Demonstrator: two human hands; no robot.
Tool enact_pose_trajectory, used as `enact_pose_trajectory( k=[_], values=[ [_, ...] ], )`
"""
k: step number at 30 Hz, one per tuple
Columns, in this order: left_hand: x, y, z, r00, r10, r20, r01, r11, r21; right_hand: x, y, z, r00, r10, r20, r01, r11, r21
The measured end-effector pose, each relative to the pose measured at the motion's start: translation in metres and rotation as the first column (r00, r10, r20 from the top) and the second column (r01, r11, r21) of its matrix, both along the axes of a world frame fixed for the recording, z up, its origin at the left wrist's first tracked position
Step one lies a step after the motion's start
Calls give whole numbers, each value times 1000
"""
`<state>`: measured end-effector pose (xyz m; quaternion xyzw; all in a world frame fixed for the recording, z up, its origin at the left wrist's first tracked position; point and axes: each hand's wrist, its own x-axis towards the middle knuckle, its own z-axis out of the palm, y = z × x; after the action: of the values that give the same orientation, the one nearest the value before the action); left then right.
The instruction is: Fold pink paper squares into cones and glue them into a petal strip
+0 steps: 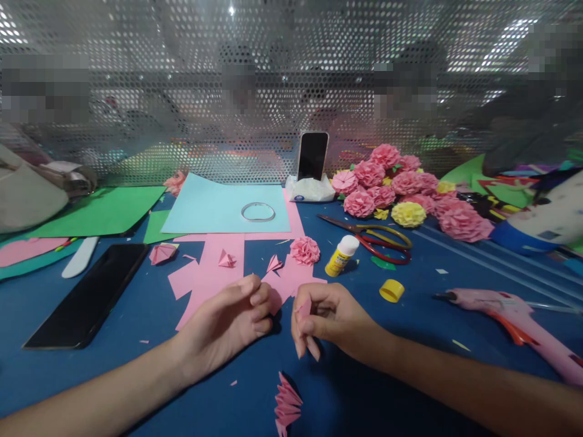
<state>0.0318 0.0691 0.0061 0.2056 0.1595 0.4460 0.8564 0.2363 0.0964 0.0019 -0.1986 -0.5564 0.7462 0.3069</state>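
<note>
My right hand (348, 315) pinches a small folded piece of pink paper (303, 308) between thumb and fingers. Beside it, on the left, my left hand (230, 315) is closed with its fingers curled in; whether anything is inside them I cannot tell. Cut pink paper sheets (218, 273) lie beyond my left hand. On and around them are folded pink pieces (226, 259) and a round pink paper flower (305, 250). A pleated pink paper strip (287, 405) rests on the table near my body. A glue stick (340, 258) stands uncapped behind my right hand, its yellow cap (392, 291) lying apart.
Scissors (382, 238) lie behind the glue stick. A pink glue gun (505, 306) is on the right, a black phone (86, 297) on the left. Pink and yellow paper flowers (387, 182), a light blue sheet (218, 206) and an upright phone (313, 155) stand before a perforated metal screen (191, 133).
</note>
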Motion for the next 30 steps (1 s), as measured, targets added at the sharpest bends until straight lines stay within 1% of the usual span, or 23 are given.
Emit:
enact_pose_trajectory(
  k=[3, 8, 14, 21, 26, 30],
  values=[
    [1, -1, 0, 995, 25, -93, -19, 997, 69, 0, 0, -1, 1000, 1, -6, -1, 1000, 2],
    [4, -7, -1, 968, 34, -250, 17, 980, 198, 1, 0, -1, 1000, 8, -19, -8, 1000, 1],
    [6, -10, -3, 944, 96, -317, 3, 955, 296, 1, 0, 0, 1000, 19, -8, -19, 1000, -5],
    [6, -8, -6, 933, 130, -336, -16, 947, 321, 2, 0, 0, 999, 15, 35, -16, 1000, 15],
    [7, -7, -5, 934, 139, -330, -37, 954, 296, 1, 0, 0, 1000, 18, 13, -18, 1000, 7],
    [7, -5, -5, 941, 131, -314, -45, 963, 265, 2, 1, -3, 999, 13, 35, -14, 1000, 11]
  ],
)
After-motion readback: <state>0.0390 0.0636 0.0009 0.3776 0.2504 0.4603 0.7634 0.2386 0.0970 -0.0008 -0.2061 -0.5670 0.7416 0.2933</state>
